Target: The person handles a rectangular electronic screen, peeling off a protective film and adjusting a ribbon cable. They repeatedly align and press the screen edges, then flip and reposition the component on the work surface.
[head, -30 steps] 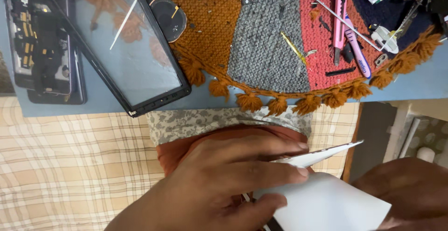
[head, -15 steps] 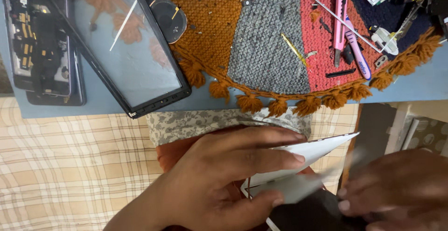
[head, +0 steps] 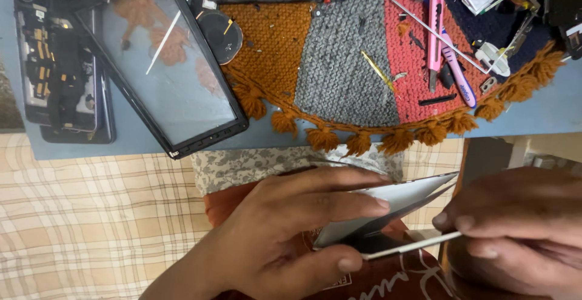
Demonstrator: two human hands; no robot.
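A blue table held a knitted mat and tools. Below it, the left hand gripped a phone whose back cover was lifted partway, while the right hand pinched its edge; separation looked unfinished.

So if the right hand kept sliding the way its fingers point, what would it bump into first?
Probably the left hand: the right hand points left along the thin white panel both hold. Depth is unclear.

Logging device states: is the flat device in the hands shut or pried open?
Pried open. The device's light panel lifts away from the body in a wedge toward the right hand, while the left hand grips it.
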